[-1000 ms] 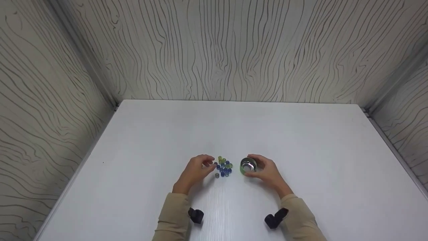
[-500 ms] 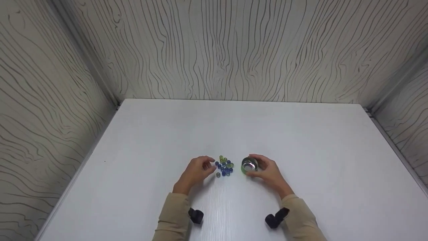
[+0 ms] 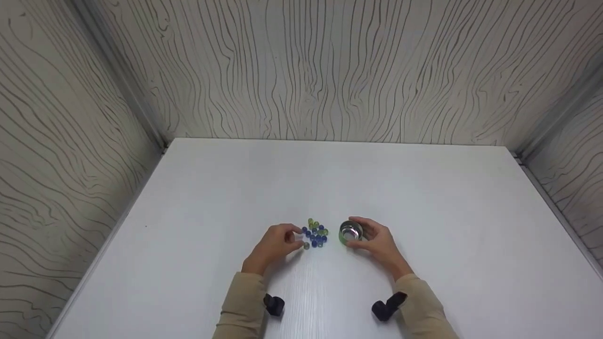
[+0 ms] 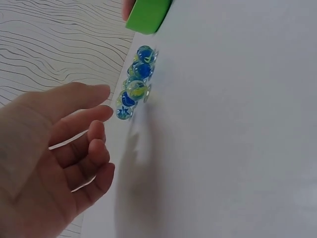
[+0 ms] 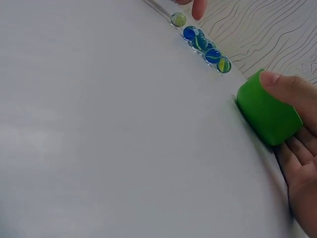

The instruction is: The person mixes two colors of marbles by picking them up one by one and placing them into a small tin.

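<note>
Several glass marbles, blue and yellow-green, lie in a loose cluster on the white table. At their left edge is my left hand, its thumb and index finger parted, the fingertips right beside the nearest marbles. Nothing shows between its fingers in the left wrist view, where the other fingers are loosely bent. To the right of the cluster stands a small cup, green outside and shiny metal inside. My right hand grips it from the right side, with the thumb on its green wall. No marble shows inside it.
The white table reaches back to a wall with a wood-grain pattern. Similar panels stand at both sides. A small black camera is strapped at each sleeve.
My left hand has shifted slightly toward my body, and its thumb has moved down next to the nearest marble. My right hand and the cup stay in nearly the same place.
</note>
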